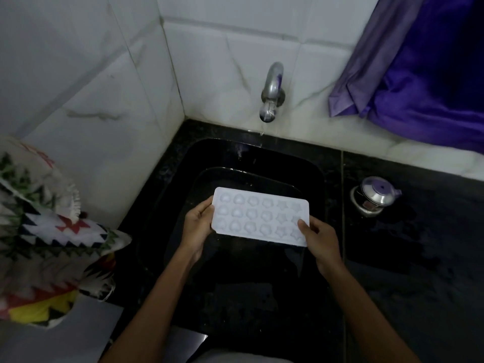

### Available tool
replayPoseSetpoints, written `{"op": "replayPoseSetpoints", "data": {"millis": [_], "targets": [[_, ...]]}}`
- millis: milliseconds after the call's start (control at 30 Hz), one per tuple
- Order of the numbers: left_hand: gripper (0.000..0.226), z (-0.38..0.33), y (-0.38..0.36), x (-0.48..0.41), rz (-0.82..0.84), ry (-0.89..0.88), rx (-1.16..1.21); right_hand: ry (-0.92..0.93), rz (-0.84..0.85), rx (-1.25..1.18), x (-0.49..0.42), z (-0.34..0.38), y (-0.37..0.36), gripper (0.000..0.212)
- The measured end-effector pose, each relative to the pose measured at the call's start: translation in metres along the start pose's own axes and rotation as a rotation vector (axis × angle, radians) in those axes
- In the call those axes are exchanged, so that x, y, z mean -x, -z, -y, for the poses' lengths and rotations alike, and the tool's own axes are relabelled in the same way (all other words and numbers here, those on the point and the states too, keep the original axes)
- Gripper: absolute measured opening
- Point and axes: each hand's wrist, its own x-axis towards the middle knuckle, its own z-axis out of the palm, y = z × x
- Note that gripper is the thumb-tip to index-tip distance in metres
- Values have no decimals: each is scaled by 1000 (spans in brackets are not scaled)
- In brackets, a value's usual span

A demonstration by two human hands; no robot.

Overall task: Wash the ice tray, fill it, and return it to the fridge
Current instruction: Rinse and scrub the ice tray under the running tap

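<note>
A white ice tray [258,216] with shaped moulds, hearts and stars among them, is held level over the black sink [180,179]. My left hand [197,224] grips its left short edge, thumb on top. At the tray's right front corner my right hand [318,238] grips it, thumb on the rim. A metal tap [271,93] juts from the tiled wall above the sink's far side, and a drop or thin trickle falls from its spout. The tray sits nearer to me than the spout, not under it.
A patterned cloth [47,231] with a fringe hangs at the left by the tiled wall. A small steel pot with a purple-knobbed lid [375,196] stands on the black counter [419,258] to the right. A purple curtain [424,82] hangs at the upper right.
</note>
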Motion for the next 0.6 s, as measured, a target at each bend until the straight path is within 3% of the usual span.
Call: {"op": "replayPoseSetpoints", "data": {"millis": [300,600], "targets": [[24,4,-34,24,-89,-1,-42,-8,-61,-22,16,-22,47,24],[21,21,-134,56,-22,37,18,-19,-296,-6,21,-47,154,24]]}}
